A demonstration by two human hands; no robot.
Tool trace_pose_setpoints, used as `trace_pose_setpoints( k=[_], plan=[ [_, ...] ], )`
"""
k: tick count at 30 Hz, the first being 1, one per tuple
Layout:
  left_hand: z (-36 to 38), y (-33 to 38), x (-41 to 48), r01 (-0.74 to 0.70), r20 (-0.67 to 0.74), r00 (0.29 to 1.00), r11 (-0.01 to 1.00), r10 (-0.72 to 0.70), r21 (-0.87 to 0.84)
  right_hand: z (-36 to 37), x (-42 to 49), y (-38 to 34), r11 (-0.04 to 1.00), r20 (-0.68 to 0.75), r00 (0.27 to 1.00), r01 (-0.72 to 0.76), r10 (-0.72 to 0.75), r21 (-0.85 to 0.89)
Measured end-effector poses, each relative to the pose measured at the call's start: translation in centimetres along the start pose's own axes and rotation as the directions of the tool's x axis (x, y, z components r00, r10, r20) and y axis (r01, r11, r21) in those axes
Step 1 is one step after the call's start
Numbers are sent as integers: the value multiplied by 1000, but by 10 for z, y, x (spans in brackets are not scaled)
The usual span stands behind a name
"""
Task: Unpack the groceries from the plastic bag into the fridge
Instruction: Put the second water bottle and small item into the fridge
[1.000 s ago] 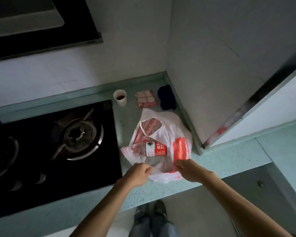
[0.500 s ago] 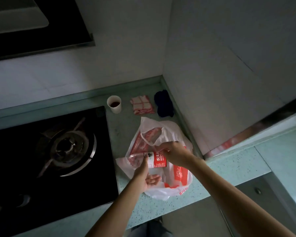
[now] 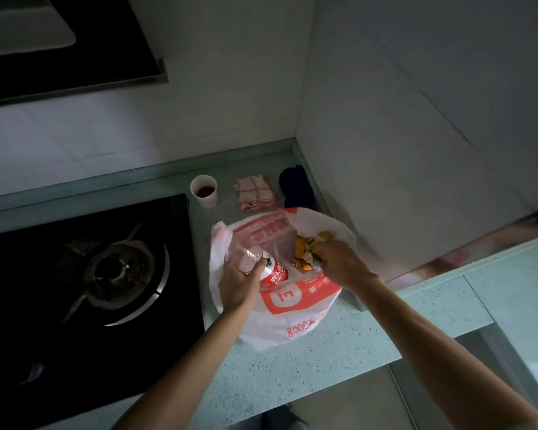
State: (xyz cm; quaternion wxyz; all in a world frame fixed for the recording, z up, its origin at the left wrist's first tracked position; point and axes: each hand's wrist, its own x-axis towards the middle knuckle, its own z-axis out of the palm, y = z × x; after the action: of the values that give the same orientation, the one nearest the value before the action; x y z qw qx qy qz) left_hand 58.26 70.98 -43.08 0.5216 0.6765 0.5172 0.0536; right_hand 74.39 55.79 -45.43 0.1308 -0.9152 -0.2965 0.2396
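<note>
A white plastic bag [image 3: 295,318] with red print lies open on the pale green counter [image 3: 308,377]. My left hand [image 3: 239,287] is wrapped around a clear water bottle [image 3: 272,271] with a red and white label, tilted up at the bag's mouth. My right hand [image 3: 339,263] is inside the bag on its right side, its fingers closed among yellow-orange wrapped snacks [image 3: 303,251]. How firmly it holds them is unclear. The fridge is not in view.
A black gas hob [image 3: 90,274] fills the left. Behind the bag stand a white paper cup [image 3: 204,191] of dark liquid, a red-checked cloth [image 3: 255,193] and a dark blue cloth [image 3: 295,187]. A wall [image 3: 416,135] rises at right; a range hood [image 3: 59,41] hangs above.
Both hands went from the bag's near edge into its opened mouth. My left hand has taken the water bottle and tipped it up. The snacks have come into sight under my right hand.
</note>
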Motion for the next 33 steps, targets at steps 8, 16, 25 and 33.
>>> trace_pose_setpoints(
  k=[8,16,25,33],
  plan=[
    [-12,26,0,-262,149,960,949,238,176,37,20,-16,935,-15,995,-94,95,-342],
    [-11,25,-14,-317,428,843,944,326,-94,32,25,-17,996,34,997,-72,70,56],
    [-17,47,-24,-246,398,858,941,324,-234,-32,-7,-25,932,-20,994,-96,110,350],
    [-21,61,-57,-225,431,818,902,380,-368,-80,-46,-16,862,-57,977,-155,208,482]
  ],
)
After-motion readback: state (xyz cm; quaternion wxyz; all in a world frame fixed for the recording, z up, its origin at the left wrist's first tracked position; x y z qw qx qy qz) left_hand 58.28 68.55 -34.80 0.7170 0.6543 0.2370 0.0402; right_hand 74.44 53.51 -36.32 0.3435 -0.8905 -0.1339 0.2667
